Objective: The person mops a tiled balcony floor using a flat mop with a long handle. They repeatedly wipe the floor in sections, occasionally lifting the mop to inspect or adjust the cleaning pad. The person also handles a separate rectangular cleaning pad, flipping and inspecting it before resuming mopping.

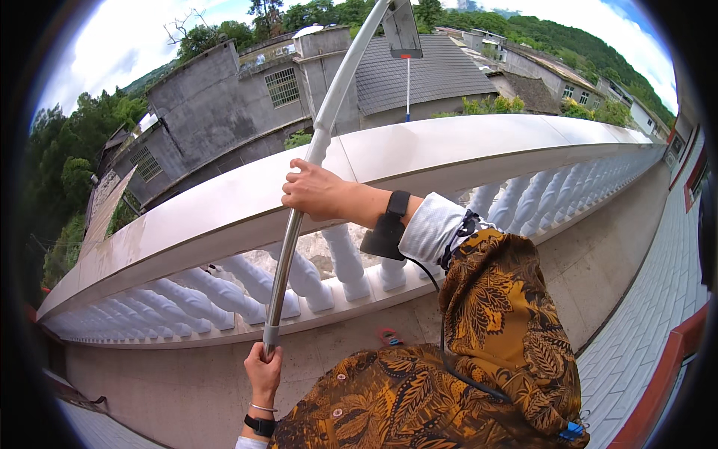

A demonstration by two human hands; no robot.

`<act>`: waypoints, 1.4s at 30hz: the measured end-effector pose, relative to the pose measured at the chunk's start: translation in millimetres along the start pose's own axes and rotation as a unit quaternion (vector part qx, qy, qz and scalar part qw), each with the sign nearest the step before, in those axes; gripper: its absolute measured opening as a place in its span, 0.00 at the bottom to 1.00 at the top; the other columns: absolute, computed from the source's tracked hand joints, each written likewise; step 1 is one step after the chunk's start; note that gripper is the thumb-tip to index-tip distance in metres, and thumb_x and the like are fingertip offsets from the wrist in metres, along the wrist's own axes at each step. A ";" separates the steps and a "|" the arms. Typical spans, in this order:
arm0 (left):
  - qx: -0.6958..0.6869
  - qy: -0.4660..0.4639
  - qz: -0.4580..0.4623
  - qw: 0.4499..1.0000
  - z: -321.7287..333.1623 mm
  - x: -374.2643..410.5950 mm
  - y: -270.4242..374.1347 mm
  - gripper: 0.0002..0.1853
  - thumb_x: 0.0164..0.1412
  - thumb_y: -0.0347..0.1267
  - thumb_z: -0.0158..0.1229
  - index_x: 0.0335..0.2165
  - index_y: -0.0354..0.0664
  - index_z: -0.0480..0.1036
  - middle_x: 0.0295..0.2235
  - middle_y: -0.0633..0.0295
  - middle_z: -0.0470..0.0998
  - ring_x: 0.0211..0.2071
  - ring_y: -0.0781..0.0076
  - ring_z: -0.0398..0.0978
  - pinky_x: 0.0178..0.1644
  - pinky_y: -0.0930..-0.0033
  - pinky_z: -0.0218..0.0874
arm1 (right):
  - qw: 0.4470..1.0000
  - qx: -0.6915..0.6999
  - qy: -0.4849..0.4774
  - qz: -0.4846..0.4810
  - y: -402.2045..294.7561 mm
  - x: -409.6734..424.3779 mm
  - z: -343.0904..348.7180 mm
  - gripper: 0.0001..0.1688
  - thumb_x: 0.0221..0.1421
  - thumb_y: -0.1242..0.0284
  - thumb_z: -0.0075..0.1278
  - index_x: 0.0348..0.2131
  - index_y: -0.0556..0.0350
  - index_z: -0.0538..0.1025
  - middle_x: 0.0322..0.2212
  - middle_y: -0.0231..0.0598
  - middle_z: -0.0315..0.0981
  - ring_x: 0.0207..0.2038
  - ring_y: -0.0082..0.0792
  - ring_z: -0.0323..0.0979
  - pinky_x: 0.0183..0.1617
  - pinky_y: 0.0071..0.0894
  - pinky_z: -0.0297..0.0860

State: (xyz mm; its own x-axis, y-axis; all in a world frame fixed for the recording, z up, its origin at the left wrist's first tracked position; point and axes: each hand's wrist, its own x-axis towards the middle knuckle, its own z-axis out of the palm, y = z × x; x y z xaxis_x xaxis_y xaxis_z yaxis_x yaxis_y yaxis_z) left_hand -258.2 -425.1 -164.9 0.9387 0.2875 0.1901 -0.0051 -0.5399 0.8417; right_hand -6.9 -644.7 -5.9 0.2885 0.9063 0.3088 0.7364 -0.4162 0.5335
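Both my hands grip a long metal pole (288,252) that slants up across the balustrade. My right hand (314,191) wraps around it near the outer side of the white handrail (437,149), just below the whitish upper section. Lower down, my left hand (263,367) closes around the pole under a grey collar (271,335). At the top of the view is a flat grey head (403,31) with a red piece and a thin white rod (408,84) below. Whether this head joins the pole I cannot tell; the pole's far end leaves the picture.
White twisted balusters (348,264) line the balcony floor (185,376). Behind me on the right is a tiled wall (634,342) with a red frame (656,387). A small red and blue object (389,337) is near my feet. Grey buildings (213,118) stand beyond the railing.
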 end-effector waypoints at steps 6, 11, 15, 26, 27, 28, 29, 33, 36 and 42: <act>-0.084 -0.028 -0.128 0.988 36.4 -11.2 9.2 0.15 0.43 0.28 0.55 0.14 0.39 0.56 0.11 0.72 0.54 0.15 0.86 0.51 0.17 0.80 0.46 | 0.977 0.049 0.199 -0.055 85.2 31.2 66.6 0.10 0.35 0.73 0.51 0.23 0.49 0.66 0.21 0.29 0.63 0.31 0.28 0.66 0.48 0.31 0.57; -0.044 -0.011 -0.143 0.989 41.8 -18.7 9.1 0.15 0.43 0.29 0.56 0.14 0.39 0.56 0.11 0.72 0.56 0.15 0.86 0.52 0.17 0.80 0.46 | 0.965 0.051 0.225 -0.124 142.6 69.5 91.2 0.11 0.37 0.71 0.52 0.25 0.47 0.66 0.24 0.28 0.63 0.33 0.29 0.64 0.49 0.30 0.56; -0.037 -0.016 -0.189 0.981 32.9 -32.7 -12.4 0.17 0.42 0.34 0.60 0.14 0.39 0.59 0.10 0.68 0.57 0.15 0.82 0.54 0.18 0.78 0.48 | 0.953 0.100 0.219 -0.184 145.8 95.9 114.1 0.19 0.35 0.71 0.55 0.30 0.47 0.64 0.26 0.29 0.64 0.35 0.31 0.64 0.50 0.31 0.58; 0.156 0.012 -0.170 0.973 -9.4 -2.4 25.1 0.21 0.39 0.36 0.62 0.32 0.38 0.65 0.17 0.57 0.66 0.18 0.61 0.64 0.24 0.69 0.57 | 0.977 0.097 0.117 -0.151 201.9 135.0 131.0 0.13 0.34 0.74 0.53 0.25 0.48 0.66 0.24 0.31 0.64 0.34 0.33 0.64 0.43 0.31 0.57; 0.197 0.078 -0.084 0.974 -10.2 13.6 39.0 0.27 0.38 0.35 0.62 0.39 0.39 0.64 0.22 0.55 0.69 0.21 0.57 0.67 0.26 0.67 0.59 | 0.977 0.110 0.095 -0.158 196.1 139.5 128.5 0.13 0.33 0.74 0.53 0.24 0.48 0.66 0.23 0.30 0.65 0.35 0.32 0.64 0.42 0.31 0.57; 0.224 0.103 -0.051 0.968 -8.8 32.1 52.1 0.31 0.38 0.33 0.62 0.44 0.39 0.60 0.28 0.53 0.68 0.27 0.57 0.67 0.31 0.65 0.60 | 0.977 0.118 0.055 -0.171 184.6 144.7 122.0 0.11 0.34 0.75 0.52 0.23 0.48 0.66 0.23 0.30 0.64 0.34 0.33 0.64 0.41 0.31 0.56; 0.254 0.127 -0.019 0.959 -7.6 51.9 66.1 0.37 0.38 0.32 0.61 0.48 0.39 0.56 0.33 0.52 0.67 0.33 0.56 0.68 0.35 0.64 0.61 | 0.975 0.128 0.017 -0.183 170.3 151.7 116.3 0.09 0.34 0.75 0.51 0.22 0.49 0.66 0.22 0.31 0.64 0.33 0.33 0.63 0.41 0.31 0.56; 0.336 0.122 0.160 0.920 6.9 153.3 113.8 0.37 0.39 0.30 0.59 0.49 0.35 0.54 0.42 0.51 0.61 0.43 0.54 0.61 0.47 0.62 0.55 | 0.962 0.183 -0.074 -0.190 138.6 160.0 127.8 0.10 0.29 0.78 0.49 0.20 0.50 0.68 0.19 0.34 0.67 0.29 0.36 0.66 0.40 0.34 0.55; 0.384 0.085 0.176 0.903 20.0 214.8 135.5 0.39 0.40 0.33 0.59 0.51 0.35 0.52 0.43 0.49 0.61 0.42 0.53 0.62 0.46 0.62 0.56 | 0.947 0.242 -0.096 -0.187 116.7 166.9 129.1 0.10 0.27 0.77 0.49 0.20 0.52 0.70 0.18 0.36 0.69 0.27 0.38 0.67 0.41 0.35 0.56; 0.455 -0.013 -0.017 0.890 31.4 301.5 151.1 0.34 0.41 0.38 0.56 0.48 0.41 0.54 0.32 0.49 0.71 0.32 0.49 0.70 0.35 0.57 0.61 | 0.946 0.233 -0.129 -0.184 104.0 176.1 113.3 0.11 0.28 0.78 0.48 0.22 0.53 0.71 0.18 0.35 0.69 0.27 0.38 0.68 0.40 0.32 0.57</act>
State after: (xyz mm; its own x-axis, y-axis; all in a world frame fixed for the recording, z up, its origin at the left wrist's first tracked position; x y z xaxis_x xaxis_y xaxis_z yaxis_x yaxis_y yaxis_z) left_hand 34.9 -444.8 3.8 0.9405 0.3044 0.1512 0.2942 -0.9518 0.0863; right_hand 189.8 -520.0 14.8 0.0566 0.9963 -0.0654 0.9885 -0.0467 0.1442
